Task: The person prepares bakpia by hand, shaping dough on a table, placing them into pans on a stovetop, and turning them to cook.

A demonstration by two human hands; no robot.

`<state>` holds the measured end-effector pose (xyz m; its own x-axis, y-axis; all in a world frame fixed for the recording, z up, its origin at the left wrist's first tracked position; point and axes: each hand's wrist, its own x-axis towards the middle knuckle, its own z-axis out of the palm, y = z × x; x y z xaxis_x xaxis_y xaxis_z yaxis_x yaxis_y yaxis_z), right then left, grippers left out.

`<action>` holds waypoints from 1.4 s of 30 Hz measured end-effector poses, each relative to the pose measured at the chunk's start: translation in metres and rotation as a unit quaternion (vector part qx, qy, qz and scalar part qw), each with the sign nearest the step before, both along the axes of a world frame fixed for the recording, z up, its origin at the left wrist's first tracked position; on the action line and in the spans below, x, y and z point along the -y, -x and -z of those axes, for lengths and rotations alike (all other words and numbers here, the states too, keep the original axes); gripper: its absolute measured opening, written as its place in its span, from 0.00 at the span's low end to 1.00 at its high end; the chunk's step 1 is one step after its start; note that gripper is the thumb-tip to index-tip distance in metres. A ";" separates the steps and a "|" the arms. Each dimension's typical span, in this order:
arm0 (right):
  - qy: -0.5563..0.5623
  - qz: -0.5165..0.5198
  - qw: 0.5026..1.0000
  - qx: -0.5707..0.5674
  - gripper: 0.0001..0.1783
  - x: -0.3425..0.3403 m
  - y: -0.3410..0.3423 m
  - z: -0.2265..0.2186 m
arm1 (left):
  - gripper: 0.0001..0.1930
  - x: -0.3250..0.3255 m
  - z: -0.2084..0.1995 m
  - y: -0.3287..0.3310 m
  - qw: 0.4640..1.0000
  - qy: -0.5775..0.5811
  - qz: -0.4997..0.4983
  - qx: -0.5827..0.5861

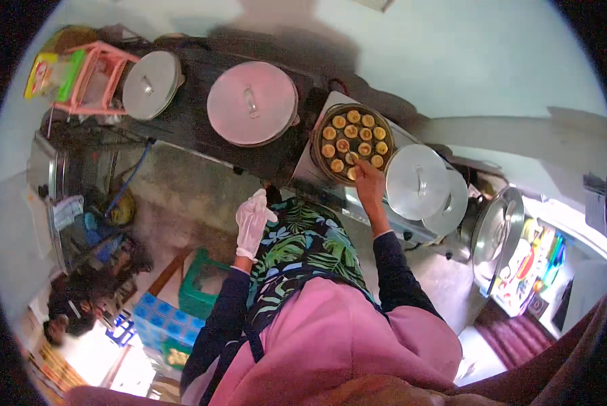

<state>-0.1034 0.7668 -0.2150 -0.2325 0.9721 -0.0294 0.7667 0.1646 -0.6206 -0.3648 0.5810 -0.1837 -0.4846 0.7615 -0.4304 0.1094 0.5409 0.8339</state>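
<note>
A pink garment [337,331] lies nearest, with a leaf-patterned apron [307,237] below it; the left hand [252,220], in a whitish glove, hangs over the apron's left edge, its fingers close together, and I cannot tell whether they grip anything; beside that forearm, lower down, stand a green stool [198,298] and a blue-patterned cover [164,317]; beyond spreads a grey floor [188,179]. The bare right hand [369,181] is at the near edge of a round dark pan [318,143], fingers drawn together; a small pale thing shows at their tips, but whether they pinch it I cannot tell. The pan sits on a pale stove top [305,164], holding round golden cakes [353,116] in its hollows; a silver lid [415,193] lies just to its right, overlapping another round metal piece [456,203]; leftward runs a dark counter [193,101] bearing two lidded pots [230,105]; at its far left end stands a pink basket [80,84]; behind rises a pale wall [466,57].
</note>
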 end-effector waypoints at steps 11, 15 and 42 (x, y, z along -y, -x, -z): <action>-0.087 -0.221 0.957 0.167 0.13 -0.093 0.016 0.058 | 0.12 0.080 -0.047 -0.036 0.981 0.158 -0.010 -0.115; -0.107 -0.330 0.931 0.115 0.13 -0.066 0.089 0.062 | 0.12 0.160 0.053 -0.090 0.936 -0.185 -0.203 -0.221; -0.124 -0.461 0.874 0.096 0.14 0.036 0.137 0.023 | 0.27 0.304 -0.008 -0.234 0.887 -0.033 -0.449 -0.108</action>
